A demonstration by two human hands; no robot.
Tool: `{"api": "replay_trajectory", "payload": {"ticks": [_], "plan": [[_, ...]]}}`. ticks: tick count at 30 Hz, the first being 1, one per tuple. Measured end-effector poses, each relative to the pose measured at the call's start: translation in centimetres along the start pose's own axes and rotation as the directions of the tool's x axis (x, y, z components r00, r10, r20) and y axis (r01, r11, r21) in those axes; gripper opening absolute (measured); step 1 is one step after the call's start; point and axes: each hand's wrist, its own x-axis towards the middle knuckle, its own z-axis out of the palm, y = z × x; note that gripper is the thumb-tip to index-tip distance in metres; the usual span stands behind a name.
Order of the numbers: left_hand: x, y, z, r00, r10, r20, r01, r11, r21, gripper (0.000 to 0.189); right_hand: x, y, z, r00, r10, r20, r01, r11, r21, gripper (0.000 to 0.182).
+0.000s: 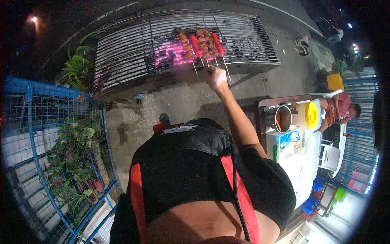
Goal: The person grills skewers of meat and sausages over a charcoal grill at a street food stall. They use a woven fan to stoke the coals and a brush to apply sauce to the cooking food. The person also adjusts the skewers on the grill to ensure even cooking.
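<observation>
Ahead of me, a long charcoal grill (122,58) with a metal bar grate stands on concrete. Several meat skewers (201,42) and two bright red skewers (218,44) lie side by side across the grate, their bare sticks jutting over the near edge. My right hand (217,78) is at those stick ends, fingers closed on the stick of a middle meat skewer; the fingers hide which other sticks they touch. Pinkish-glowing charcoal (170,53) lies under the grate, just left of the food. My left hand is out of view.
On my right, a table (263,102) bears a steel pot (278,119), a yellow-lidded container (311,115) and plastic boxes (312,145). Beyond it a person (344,105) sits near white chairs (331,157). Blue wire fencing (33,134) with plants (73,152) borders my left.
</observation>
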Motion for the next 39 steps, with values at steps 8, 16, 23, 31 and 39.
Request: {"api": "replay_trajectory", "payload": {"ticks": [8, 16, 23, 31, 39], "plan": [[4.9, 1.1, 1.2, 0.999, 0.001, -0.035, 0.001, 0.997, 0.079, 0.030, -0.4, 0.3, 1.4, 0.997, -0.073, -0.011, 0.072, 0.996, -0.052, 0.015], [9.1, 2.7, 0.9, 0.999, 0.015, -0.030, -0.011, 0.990, 0.142, 0.034, -1.7, 2.3, 3.1, 0.984, -0.005, -0.176, -0.002, 0.999, -0.037, 0.019], [10.6, 3.5, 1.6, 0.999, 0.011, -0.046, -0.002, 0.981, 0.195, 0.037, -1.5, 5.0, 4.7, 0.999, -0.044, -0.028, 0.046, 0.994, 0.095, 0.019], [12.2, 3.4, 3.2, 0.993, -0.032, -0.116, 0.065, 0.953, 0.297, 0.042, -2.0, 0.1, 1.4, 0.997, 0.012, -0.081, -0.014, 0.999, -0.033, 0.016], [12.1, 4.7, 1.0, 1.000, -0.015, -0.019, 0.018, 0.984, 0.178, 0.042, -2.4, 4.4, 4.7, 0.966, -0.061, -0.250, 0.029, 0.991, -0.127, 0.010]]}}
